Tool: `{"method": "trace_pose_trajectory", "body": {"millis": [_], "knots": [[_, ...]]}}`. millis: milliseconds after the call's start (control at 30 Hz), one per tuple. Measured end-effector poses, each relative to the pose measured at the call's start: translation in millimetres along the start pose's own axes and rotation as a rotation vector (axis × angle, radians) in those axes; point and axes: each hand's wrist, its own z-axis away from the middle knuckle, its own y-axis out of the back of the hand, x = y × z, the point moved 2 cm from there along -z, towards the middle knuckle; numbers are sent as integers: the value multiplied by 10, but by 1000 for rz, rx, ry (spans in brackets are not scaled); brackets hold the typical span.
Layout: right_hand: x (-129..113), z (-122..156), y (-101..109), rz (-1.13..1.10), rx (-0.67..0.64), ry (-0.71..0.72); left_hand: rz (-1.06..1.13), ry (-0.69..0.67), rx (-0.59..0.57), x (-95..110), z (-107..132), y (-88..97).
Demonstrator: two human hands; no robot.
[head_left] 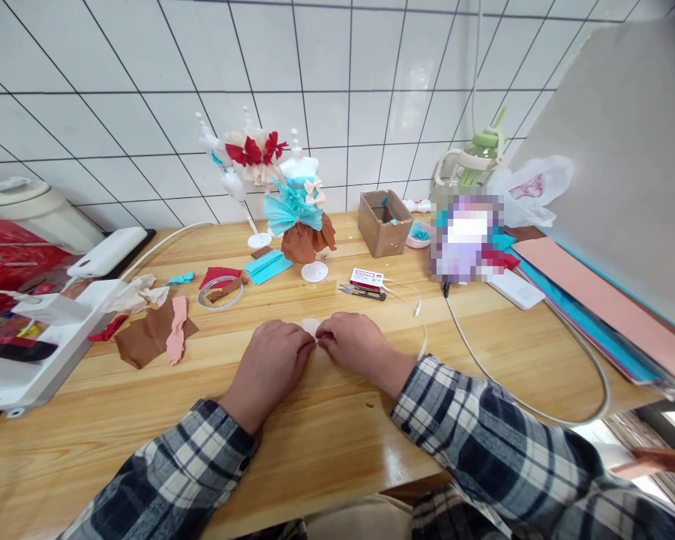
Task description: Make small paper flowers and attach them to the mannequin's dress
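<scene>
A small pale piece of crepe paper (310, 325) shows between my hands, just above the wooden table (326, 435). My left hand (273, 364) is closed in a pinch at its left side. From the right, my right hand (357, 343) pinches it too, the fingertips of both hands almost touching. My fingers cover most of the piece. Beyond my right hand lie black thread snips (363, 292), beside a small white and red box (367, 279). Farther back stands a mini mannequin (299, 169) dressed in blue and brown crepe paper with pale bows.
Behind are more mannequins (233, 184), a cardboard box (383, 225) and a pink dish (419, 236). Paper scraps (146, 334) and a power strip (45, 352) lie left. A cable (484, 371) curves across the right, near paper sheets (601, 300) and a green-lidded bottle (480, 157).
</scene>
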Motion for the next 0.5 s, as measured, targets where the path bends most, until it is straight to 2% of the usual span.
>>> {"method": "trace_pose_trajectory", "body": {"millis": [233, 500], "knots": [[6, -8, -21, 22, 4, -4, 40, 36, 17, -11, -14, -36], [-5, 17, -15, -13, 48, -11, 64, 4, 14, -23, 4, -71]]}}
